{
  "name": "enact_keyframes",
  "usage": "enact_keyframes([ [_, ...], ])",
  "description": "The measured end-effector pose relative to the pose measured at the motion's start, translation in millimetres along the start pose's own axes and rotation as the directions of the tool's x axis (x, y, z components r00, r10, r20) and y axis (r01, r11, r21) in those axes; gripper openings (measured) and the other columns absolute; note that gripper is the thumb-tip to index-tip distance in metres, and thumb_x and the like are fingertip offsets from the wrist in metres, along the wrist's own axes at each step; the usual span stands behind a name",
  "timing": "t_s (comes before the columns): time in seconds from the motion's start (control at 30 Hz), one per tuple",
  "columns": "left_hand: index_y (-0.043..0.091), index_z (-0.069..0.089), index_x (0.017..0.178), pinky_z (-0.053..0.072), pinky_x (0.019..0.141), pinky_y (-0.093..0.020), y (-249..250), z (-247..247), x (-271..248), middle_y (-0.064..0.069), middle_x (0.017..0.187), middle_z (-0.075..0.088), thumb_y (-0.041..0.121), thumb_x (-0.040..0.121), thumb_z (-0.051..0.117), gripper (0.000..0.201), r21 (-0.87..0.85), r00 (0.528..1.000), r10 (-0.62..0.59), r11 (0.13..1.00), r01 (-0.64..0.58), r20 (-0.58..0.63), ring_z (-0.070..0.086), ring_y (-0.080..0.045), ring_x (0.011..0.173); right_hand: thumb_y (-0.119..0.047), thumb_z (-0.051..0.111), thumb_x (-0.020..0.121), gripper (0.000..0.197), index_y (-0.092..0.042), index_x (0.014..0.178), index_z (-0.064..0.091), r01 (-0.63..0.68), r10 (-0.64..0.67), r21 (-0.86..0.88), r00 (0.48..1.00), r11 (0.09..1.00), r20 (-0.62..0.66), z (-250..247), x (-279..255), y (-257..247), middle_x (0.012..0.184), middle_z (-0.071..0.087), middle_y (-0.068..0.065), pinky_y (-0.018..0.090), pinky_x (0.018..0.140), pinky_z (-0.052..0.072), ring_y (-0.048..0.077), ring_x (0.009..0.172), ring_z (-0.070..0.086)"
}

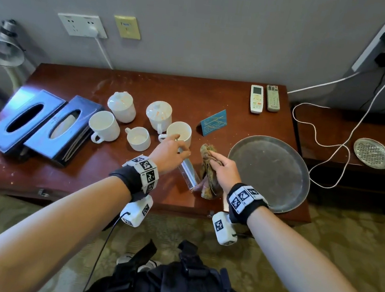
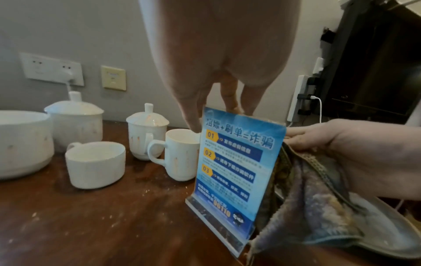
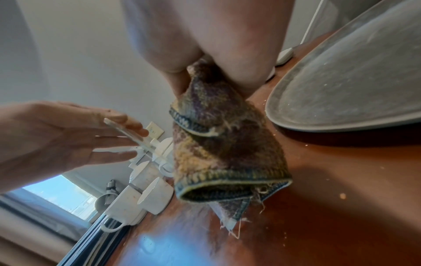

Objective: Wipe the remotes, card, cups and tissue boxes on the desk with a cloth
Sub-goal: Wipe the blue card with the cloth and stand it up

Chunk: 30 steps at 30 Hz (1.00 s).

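Note:
A clear stand holding a blue printed card (image 2: 232,171) stands upright on the desk near its front edge (image 1: 189,171). My left hand (image 1: 181,148) pinches its top edge, thumb on the printed face and fingers behind. My right hand (image 1: 219,160) grips a folded brown-and-purple cloth (image 1: 208,177) and holds it against the back of the card (image 3: 218,144). Two white remotes (image 1: 256,99) lie side by side at the far right. Lidded white cups (image 1: 121,106) and open mugs (image 1: 179,132) stand just behind the card. Two dark tissue boxes (image 1: 21,120) lie at the left.
A round metal tray (image 1: 268,172) lies right of the cloth, close to my right hand. A blue tent card (image 1: 213,122) stands behind it. White cables (image 1: 327,143) trail over a lower side table with a small metal dish (image 1: 372,153). Crumbs speckle the wooden desk (image 1: 86,171).

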<state>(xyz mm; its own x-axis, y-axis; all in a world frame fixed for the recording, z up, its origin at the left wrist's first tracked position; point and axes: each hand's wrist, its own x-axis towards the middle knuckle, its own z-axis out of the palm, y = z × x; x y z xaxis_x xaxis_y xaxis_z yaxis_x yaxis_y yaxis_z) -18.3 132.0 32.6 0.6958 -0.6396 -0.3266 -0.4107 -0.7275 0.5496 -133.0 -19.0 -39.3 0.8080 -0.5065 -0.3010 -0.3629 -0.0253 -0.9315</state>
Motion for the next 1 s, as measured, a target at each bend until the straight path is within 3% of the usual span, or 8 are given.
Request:
enact_keyframes([
  [0.07,0.02,0.057,0.133,0.04,0.106,-0.036,2,0,-5,-0.014,0.157,0.033,0.021,0.1,0.055,0.033,-0.067,0.998,-0.057,0.996,0.056,-0.02,0.049,-0.033,0.13,-0.015,0.054,0.099,0.033,-0.025,0.128,0.064,0.011,-0.01,-0.013,0.999,1.0,0.042,7,2,-2,0.131,0.062,-0.003,0.039,0.109,0.043,0.016,0.122,0.056],
  [0.13,0.023,0.03,0.153,0.044,0.105,-0.039,-5,2,-9,-0.012,0.152,0.042,0.011,0.098,0.055,0.062,-0.27,0.994,-0.105,0.958,0.091,-0.037,0.049,-0.03,0.131,-0.015,0.053,0.099,0.033,-0.024,0.129,0.064,0.007,-0.006,-0.016,0.997,1.0,0.077,14,3,-4,0.131,0.062,-0.003,0.038,0.109,0.043,0.016,0.122,0.056],
  [0.23,0.029,0.005,0.158,0.044,0.108,-0.05,-31,9,-7,-0.001,0.148,0.049,0.002,0.09,0.058,0.09,-0.584,0.981,-0.195,0.798,0.15,-0.015,0.049,-0.024,0.134,-0.016,0.054,0.098,0.035,-0.024,0.131,0.062,-0.017,0.019,-0.024,0.995,1.0,0.101,26,5,0,0.133,0.061,-0.003,0.038,0.108,0.044,0.016,0.122,0.055],
  [0.33,0.002,0.045,0.141,0.06,0.08,-0.037,-32,4,-15,-0.007,0.113,0.069,-0.002,0.097,0.049,0.044,-0.683,0.968,-0.245,0.698,0.215,0.054,0.069,-0.017,0.095,-0.015,0.055,0.098,0.035,-0.024,0.131,0.062,-0.062,0.065,-0.028,0.991,0.998,0.118,42,7,3,0.133,0.061,-0.001,0.036,0.107,0.044,0.017,0.121,0.056],
  [0.43,0.01,0.061,0.114,0.06,0.058,-0.03,-26,3,-24,-0.007,0.088,0.072,0.001,0.103,0.042,0.023,-0.726,0.965,-0.245,0.648,0.232,0.089,0.071,-0.013,0.063,-0.016,0.056,0.097,0.033,-0.024,0.127,0.065,-0.106,0.106,-0.007,0.988,0.994,0.111,59,13,3,0.131,0.063,0.0,0.036,0.104,0.047,0.019,0.118,0.059],
  [0.63,0.012,0.066,0.113,0.062,0.067,-0.038,-25,2,-22,-0.008,0.081,0.075,0.006,0.104,0.042,0.026,-0.753,0.966,-0.241,0.618,0.227,0.093,0.072,-0.021,0.069,-0.012,0.058,0.095,0.03,-0.028,0.118,0.071,0.016,-0.015,-0.01,0.994,1.0,0.106,65,-3,-17,0.115,0.07,-0.008,0.007,0.081,0.046,0.006,0.101,0.063],
  [0.77,0.007,0.065,0.119,0.06,0.056,-0.032,-25,3,-21,-0.012,0.085,0.075,0.006,0.104,0.043,0.027,-0.742,0.965,-0.238,0.627,0.236,0.107,0.071,-0.02,0.062,-0.01,0.058,0.095,0.035,-0.032,0.12,0.069,0.028,-0.023,-0.04,0.991,0.999,0.132,64,-18,1,0.129,0.064,-0.005,0.024,0.105,0.044,0.011,0.118,0.058],
  [1.0,0.01,0.066,0.108,0.062,0.06,-0.034,-9,4,-15,-0.013,0.089,0.073,0.005,0.102,0.046,0.021,-0.725,0.972,-0.205,0.651,0.224,0.116,0.07,-0.021,0.066,-0.018,0.058,0.094,0.032,-0.035,0.118,0.07,-0.143,0.144,-0.023,0.988,0.989,0.055,60,13,4,0.121,0.069,-0.004,0.031,0.103,0.048,0.016,0.109,0.064],
])
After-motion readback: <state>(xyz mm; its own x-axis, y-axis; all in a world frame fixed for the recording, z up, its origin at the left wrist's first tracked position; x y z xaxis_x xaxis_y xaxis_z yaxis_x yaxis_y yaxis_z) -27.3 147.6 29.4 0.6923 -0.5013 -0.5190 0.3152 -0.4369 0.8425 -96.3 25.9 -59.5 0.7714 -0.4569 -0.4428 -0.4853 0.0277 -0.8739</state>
